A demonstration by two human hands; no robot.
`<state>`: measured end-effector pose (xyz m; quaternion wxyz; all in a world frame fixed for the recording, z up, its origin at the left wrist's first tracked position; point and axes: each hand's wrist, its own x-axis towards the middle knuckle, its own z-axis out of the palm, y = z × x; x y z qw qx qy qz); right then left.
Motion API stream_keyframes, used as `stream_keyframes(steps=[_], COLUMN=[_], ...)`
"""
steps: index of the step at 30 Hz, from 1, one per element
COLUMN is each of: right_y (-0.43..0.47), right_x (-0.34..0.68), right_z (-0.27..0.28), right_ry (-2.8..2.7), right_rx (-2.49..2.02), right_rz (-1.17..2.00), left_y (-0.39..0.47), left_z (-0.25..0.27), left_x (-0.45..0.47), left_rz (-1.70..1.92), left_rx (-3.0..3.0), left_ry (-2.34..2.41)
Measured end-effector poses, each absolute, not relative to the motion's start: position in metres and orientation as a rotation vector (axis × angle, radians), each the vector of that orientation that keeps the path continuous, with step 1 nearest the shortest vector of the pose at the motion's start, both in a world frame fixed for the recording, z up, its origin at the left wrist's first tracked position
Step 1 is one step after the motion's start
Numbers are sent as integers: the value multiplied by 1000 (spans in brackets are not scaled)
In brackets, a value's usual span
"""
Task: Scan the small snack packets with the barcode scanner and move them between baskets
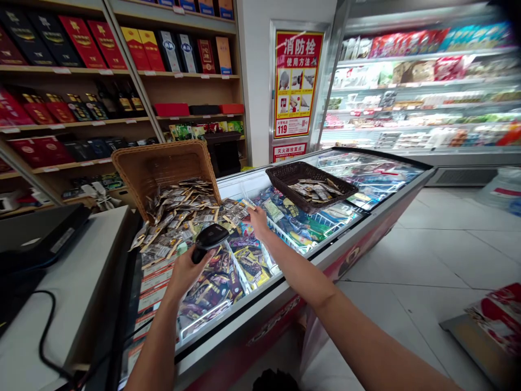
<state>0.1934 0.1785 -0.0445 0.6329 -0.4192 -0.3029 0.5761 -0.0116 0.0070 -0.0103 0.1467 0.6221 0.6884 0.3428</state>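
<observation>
Right of the tan basket (171, 163), the right grip (258, 221) pinches a packet (236, 212); nearer than that basket, the left grip (188, 270) clasps the black scanner (212, 235). Best keep the packet flat, steady and squarely facing the scanner.

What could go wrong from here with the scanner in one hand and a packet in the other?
The loose packets spill from the tipped wicker basket onto the freezer, so a bump might scatter them. The left hand holds the scanner close to that pile and could knock some aside. The packet at the right hand might slip among similar ones.
</observation>
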Motion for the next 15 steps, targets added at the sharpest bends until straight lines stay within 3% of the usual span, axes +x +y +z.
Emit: stream_keyframes(steps=[11, 15], right_y=[244, 256], right_x=[302, 323], right_z=[19, 37], right_ry=[-203, -232], right_rx=[-910, -944], right_rz=[844, 849], left_y=[15, 13], left_z=[-20, -18], left_x=[-32, -44], left_rz=[1346, 1586], left_rx=[1471, 1262], left_ry=[2147, 2320])
